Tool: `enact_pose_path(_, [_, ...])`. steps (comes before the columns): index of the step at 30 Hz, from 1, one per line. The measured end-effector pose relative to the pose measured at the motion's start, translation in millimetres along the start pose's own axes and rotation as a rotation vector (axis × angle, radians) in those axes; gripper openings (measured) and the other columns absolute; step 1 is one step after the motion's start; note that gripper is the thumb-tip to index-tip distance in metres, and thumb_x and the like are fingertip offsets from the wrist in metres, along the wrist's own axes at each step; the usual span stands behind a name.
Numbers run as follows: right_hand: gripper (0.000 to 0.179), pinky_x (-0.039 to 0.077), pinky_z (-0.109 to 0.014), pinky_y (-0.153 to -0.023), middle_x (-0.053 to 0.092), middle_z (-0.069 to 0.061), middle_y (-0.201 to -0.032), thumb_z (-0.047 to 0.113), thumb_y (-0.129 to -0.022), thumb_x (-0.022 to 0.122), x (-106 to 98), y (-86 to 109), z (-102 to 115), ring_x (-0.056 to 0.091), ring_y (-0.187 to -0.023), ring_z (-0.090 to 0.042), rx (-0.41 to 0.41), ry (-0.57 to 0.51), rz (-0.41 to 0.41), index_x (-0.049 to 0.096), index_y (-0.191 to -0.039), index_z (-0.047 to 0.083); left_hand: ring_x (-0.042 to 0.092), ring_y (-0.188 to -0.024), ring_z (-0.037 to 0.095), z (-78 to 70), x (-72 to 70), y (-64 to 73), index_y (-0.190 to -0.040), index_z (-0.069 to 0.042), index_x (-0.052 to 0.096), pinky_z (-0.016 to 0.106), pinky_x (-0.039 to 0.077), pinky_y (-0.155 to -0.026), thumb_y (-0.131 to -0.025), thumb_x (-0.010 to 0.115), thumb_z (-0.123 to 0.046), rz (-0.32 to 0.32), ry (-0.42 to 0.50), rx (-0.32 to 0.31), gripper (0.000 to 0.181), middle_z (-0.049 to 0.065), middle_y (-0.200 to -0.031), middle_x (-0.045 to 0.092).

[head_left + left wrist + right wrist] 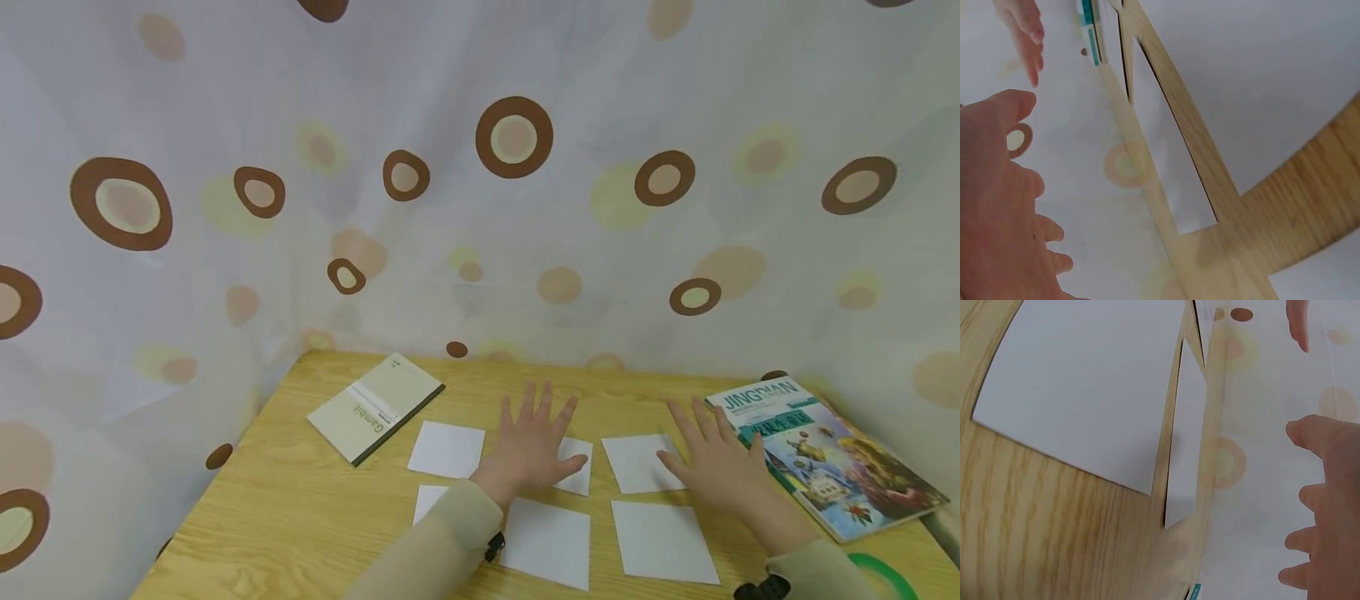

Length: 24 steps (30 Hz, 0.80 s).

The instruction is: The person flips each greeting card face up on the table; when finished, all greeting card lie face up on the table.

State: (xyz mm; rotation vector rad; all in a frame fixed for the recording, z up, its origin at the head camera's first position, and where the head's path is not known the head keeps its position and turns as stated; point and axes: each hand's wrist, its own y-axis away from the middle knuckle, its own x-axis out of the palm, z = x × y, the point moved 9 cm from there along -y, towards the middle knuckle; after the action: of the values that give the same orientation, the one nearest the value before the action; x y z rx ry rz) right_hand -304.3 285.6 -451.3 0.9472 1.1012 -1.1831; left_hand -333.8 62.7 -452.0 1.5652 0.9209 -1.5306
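Several white square cards lie in two rows on the wooden table. My left hand is spread palm down over the back middle card, covering much of it. The front left card is mostly hidden by my left sleeve. Over the right edge of the back right card hovers my right hand, its fingers spread too. Both wrist views show the left hand and right hand raised above the cards, holding nothing.
A beige notebook marked Gambit lies at the back left. On the right is a colourful magazine, close to the right hand. A green ring shows by the right sleeve. A dotted curtain hangs behind the table.
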Motion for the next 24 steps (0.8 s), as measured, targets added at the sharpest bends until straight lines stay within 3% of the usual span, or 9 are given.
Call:
enact_pose_path(6, [0.087, 0.002, -0.090, -0.093, 0.003, -0.027, -0.163, 0.065, -0.096, 0.043, 1.4, 1.8, -2.0, 0.008, -0.142, -0.059, -0.019, 0.008, -0.014, -0.005, -0.160, 0.030, 0.003, -0.155, 0.031, -11.7, 8.8, -2.5, -0.159, -0.038, 0.004, 0.063, 0.015, -0.119, -0.094, 0.040, -0.071, 0.021, 0.023, 0.019, 0.082, 0.005, -0.168, 0.005])
enact_pose_path(16, [0.088, 0.005, -0.090, -0.094, 0.015, -0.024, -0.163, 0.060, -0.095, 0.051, 7.0, 3.2, -11.3, 0.016, -0.141, -0.059, -0.028, 0.042, -0.015, -0.001, -0.160, 0.031, 0.005, -0.155, 0.029, -24.4, 14.1, -6.7, -0.159, -0.040, 0.004, 0.061, 0.017, -0.120, -0.093, 0.037, -0.073, 0.033, -0.042, 0.044, 0.081, 0.003, -0.168, 0.006])
enact_pose_path(24, [0.087, 0.014, -0.090, -0.092, 0.029, -0.027, -0.157, 0.061, -0.095, 0.052, 12.0, 7.0, -19.8, 0.026, -0.136, -0.062, -0.044, 0.103, -0.010, 0.008, -0.161, 0.026, 0.007, -0.154, 0.028, -37.3, 18.3, -8.1, -0.159, -0.040, 0.006, 0.060, 0.018, -0.120, -0.093, 0.036, -0.074, 0.048, -0.056, 0.071, 0.080, 0.001, -0.168, 0.008])
